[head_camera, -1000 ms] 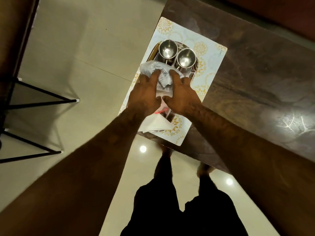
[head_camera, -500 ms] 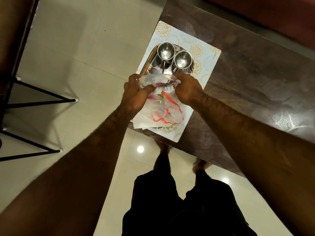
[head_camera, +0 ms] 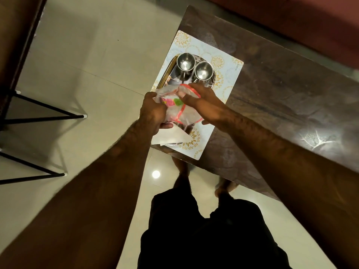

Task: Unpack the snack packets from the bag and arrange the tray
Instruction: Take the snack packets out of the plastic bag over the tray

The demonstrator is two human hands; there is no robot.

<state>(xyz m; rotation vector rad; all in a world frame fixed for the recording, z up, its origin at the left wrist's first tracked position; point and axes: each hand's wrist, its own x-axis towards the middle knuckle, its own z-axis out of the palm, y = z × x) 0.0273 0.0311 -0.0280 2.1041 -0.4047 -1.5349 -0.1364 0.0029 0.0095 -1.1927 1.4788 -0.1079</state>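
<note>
A thin clear plastic bag with red trim sits over the near half of a steel tray. My left hand grips the bag's left side. My right hand holds the bag's mouth at the right, thumb on the plastic. A pink and green snack packet shows through the bag between my hands. Two steel cups stand upright at the tray's far end.
The tray rests on a pale floral placemat at the corner of a dark wooden table. White paper napkins lie under the bag near the table edge. Black metal stool legs stand on the tiled floor to the left.
Both hands have shifted on the bag: the left slid down its side, the right moved over its mouth. The pink and green packet now shows more clearly inside.
</note>
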